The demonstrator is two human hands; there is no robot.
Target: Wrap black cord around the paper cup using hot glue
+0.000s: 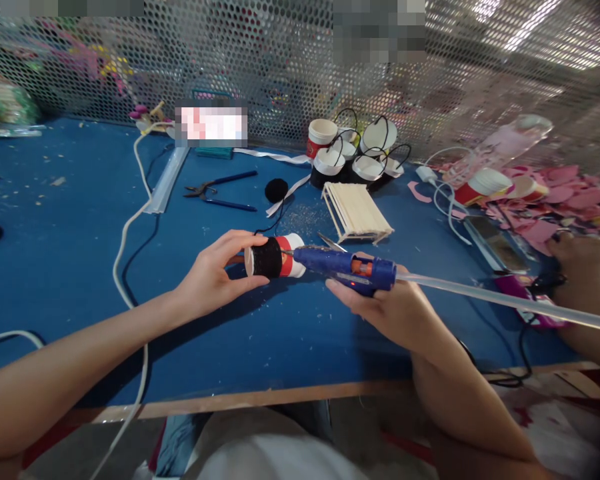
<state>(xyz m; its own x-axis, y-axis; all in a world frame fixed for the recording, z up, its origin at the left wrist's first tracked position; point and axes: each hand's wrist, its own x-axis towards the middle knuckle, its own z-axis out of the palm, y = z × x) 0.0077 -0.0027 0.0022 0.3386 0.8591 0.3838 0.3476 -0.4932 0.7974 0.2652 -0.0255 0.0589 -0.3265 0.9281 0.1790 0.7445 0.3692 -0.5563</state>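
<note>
My left hand (225,265) grips a paper cup (294,256) lying on its side, held between thumb and fingers. Black yarn (267,257) wraps part of the cup; a red band and white rim show beyond it. In my right hand (385,303) is a blue hot glue gun (345,267), its nozzle at the cup's red band beside the yarn. A long clear glue stick (500,299) sticks out of the gun's back. From the wrapped cup a black strand runs up to a small yarn ball (277,191) on the table.
Blue-handled pliers (230,190), clear glue sticks (169,179) and a small stick-built rack (357,208) lie beyond my hands. Several black-wrapped cups (367,169) with cord handles stand by the mesh. A white cable (123,260) crosses the left. Another person's hand (577,253) is at right, near pink petals (565,193).
</note>
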